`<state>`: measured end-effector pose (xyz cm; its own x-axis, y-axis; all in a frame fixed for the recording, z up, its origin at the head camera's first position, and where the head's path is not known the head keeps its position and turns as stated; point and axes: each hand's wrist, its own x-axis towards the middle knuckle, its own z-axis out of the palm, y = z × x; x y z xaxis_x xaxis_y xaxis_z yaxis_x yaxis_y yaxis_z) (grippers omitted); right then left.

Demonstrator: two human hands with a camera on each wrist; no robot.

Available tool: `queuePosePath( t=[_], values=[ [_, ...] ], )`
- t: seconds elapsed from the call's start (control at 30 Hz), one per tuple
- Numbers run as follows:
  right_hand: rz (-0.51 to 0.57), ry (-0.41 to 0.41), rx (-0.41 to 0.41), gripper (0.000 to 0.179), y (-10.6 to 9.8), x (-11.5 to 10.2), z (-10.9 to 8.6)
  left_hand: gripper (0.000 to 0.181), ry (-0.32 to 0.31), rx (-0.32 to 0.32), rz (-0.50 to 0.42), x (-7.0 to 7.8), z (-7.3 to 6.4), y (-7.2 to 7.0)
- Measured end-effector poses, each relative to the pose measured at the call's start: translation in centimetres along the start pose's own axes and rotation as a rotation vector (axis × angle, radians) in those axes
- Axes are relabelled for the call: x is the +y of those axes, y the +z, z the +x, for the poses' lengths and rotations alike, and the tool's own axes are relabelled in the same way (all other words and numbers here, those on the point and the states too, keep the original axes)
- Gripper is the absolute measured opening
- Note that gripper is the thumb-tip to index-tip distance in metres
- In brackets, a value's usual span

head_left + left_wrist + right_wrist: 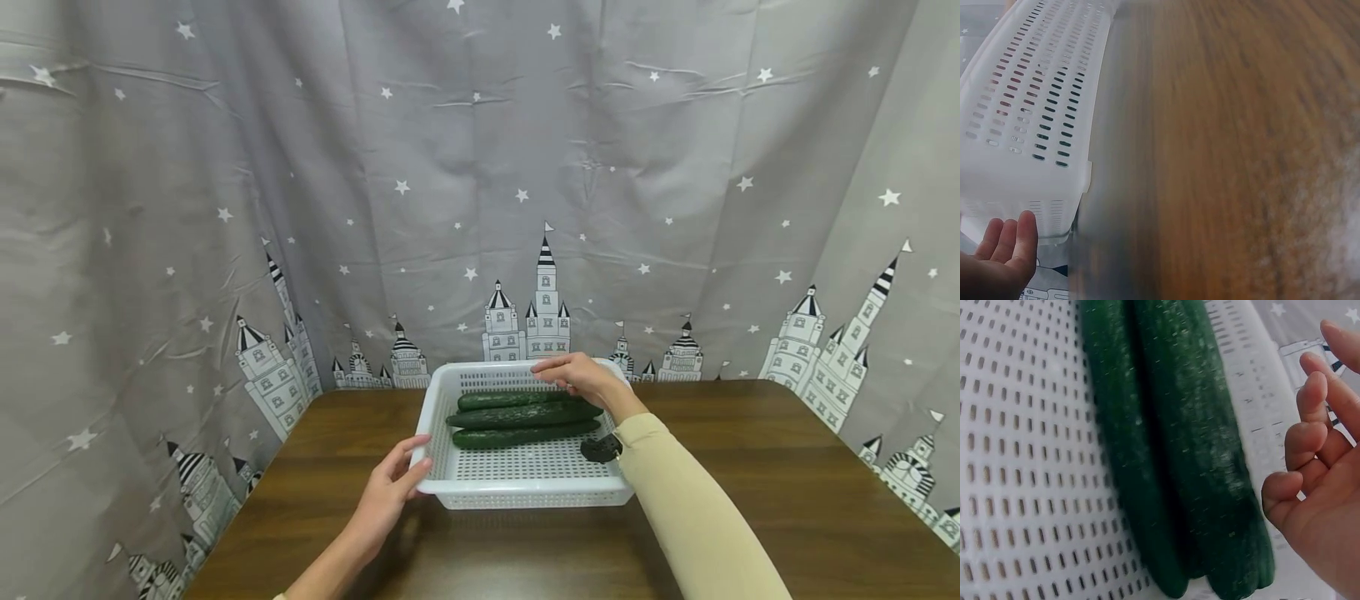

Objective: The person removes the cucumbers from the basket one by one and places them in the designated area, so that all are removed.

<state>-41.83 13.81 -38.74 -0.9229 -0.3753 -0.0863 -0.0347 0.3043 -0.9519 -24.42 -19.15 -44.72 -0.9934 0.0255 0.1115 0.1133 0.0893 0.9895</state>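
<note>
A white perforated plastic basket [525, 492] holds three long dark green cucumbers [517, 417], lying side by side across its rear half. My left hand [393, 475] grips the basket's left rim near the front corner, as the head view shows. In the left wrist view, fingers [1025, 240] of that hand lie against the basket's outer wall. My right hand [588, 379] hovers by the back rim, over the right ends of the cucumbers. Seen from the right wrist, its fingers [1307, 440] are loosely bent beside the cucumbers, with nothing between them.
Under the basket is a brown wooden table [750, 467]. A grey curtain [480, 167] with white stars and printed castles hangs behind it and along both sides. A black device [602, 448] sits at the right wrist, over the basket's right side.
</note>
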Motion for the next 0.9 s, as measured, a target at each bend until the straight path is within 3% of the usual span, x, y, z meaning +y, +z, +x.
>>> queuePosePath(
  t=[0.33, 0.53, 0.77, 0.9],
  values=[
    [-0.128, 0.025, 0.003, 0.039, 0.0, 0.8, -0.1, 0.042, -0.003, 0.013, -0.004, 0.0, -0.1, -0.1],
    [-0.262, 0.003, 0.015, 0.034, 0.2, 1.4, -0.4, 0.043, -0.005, 0.009, 0.004, -0.1, 0.0, -0.1],
    [-0.466, -0.085, -0.062, 0.031, 0.7, 1.8, -0.5, 0.042, -0.003, 0.003, 0.008, -0.2, 0.0, -0.1],
    [-0.487, -0.083, -0.101, 0.032, 0.9, 1.4, -0.7, 0.042, -0.004, 0.003, 0.008, -0.1, 0.0, -0.1]
  ],
)
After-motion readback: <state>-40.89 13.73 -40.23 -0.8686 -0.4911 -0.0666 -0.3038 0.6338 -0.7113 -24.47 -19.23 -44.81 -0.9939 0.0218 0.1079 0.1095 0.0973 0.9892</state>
